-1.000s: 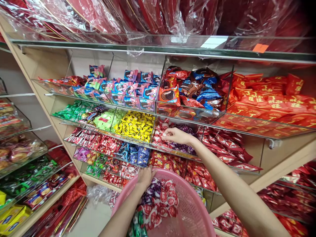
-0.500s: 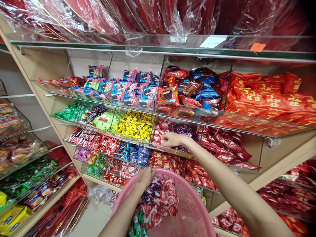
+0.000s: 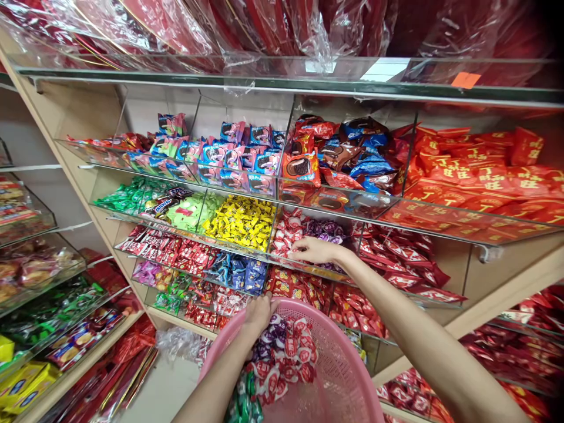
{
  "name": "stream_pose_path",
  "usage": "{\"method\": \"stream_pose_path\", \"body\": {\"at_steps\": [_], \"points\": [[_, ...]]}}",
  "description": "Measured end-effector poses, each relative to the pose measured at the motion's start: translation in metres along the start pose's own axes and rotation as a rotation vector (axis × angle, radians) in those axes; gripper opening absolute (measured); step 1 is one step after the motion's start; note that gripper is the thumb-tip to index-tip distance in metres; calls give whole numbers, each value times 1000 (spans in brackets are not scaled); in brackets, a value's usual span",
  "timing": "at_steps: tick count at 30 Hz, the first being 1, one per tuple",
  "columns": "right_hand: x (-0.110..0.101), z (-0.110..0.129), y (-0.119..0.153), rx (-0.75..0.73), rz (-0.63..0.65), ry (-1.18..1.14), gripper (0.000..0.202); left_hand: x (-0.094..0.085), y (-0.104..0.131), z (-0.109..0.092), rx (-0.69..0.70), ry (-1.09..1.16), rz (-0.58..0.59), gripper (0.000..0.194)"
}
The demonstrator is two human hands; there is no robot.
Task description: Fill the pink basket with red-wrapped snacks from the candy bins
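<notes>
My left hand (image 3: 259,314) is closed over the far rim of a pink plastic basket (image 3: 358,358). Inside the basket lie purple-wrapped candies (image 3: 277,329), red-and-white wrapped candies (image 3: 302,349) and green-wrapped candies (image 3: 243,399). At the middle shelf, my right hand (image 3: 315,251) reaches into a bin of red-and-white wrapped candies (image 3: 287,228), its fingers bent and pinched together at the candies by the bin's front edge. What lies between the fingertips is mostly hidden, though it looks like a red-and-white candy. Purple candies (image 3: 326,230) share that bin, behind the hand.
Clear shelf dividers separate yellow candies (image 3: 240,223), green candies (image 3: 132,197), red packets (image 3: 400,258) and biscuit packs (image 3: 302,167). A glass shelf edge (image 3: 264,82) runs above. Another stocked rack (image 3: 39,270) stands at the left, and clear plastic bags (image 3: 176,346) lie low beside the basket.
My right hand has shifted very slightly right, its fingers staying at the red-and-white candies. My left hand and the basket have hardly moved.
</notes>
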State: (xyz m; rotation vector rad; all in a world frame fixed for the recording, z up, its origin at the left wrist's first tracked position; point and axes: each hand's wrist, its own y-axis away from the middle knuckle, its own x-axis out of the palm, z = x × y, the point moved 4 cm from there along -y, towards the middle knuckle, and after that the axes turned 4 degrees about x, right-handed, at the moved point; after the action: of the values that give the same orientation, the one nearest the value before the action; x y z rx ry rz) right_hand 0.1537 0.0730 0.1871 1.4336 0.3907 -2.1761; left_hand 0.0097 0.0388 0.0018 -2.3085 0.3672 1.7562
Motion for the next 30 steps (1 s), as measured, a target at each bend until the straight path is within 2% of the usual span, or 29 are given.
{"method": "stream_pose_path", "body": {"at_steps": [4,16,21,25,30], "points": [[-2,4,6,-39,-12,-9,35,1,0,0,-5,11,8,50],[0,14,23,-160,-210,-2,30,0,0,-1,13,-12,1,48],[-3,10,26,-111,-211,-82,35,0,-1,-1,6,-31,13,48],[3,6,27,-68,-194,-96,36,-1,-1,-2,5,-24,17,50],[17,4,32,-32,-342,15,35,-4,1,-3,-7,-17,21,51]]}}
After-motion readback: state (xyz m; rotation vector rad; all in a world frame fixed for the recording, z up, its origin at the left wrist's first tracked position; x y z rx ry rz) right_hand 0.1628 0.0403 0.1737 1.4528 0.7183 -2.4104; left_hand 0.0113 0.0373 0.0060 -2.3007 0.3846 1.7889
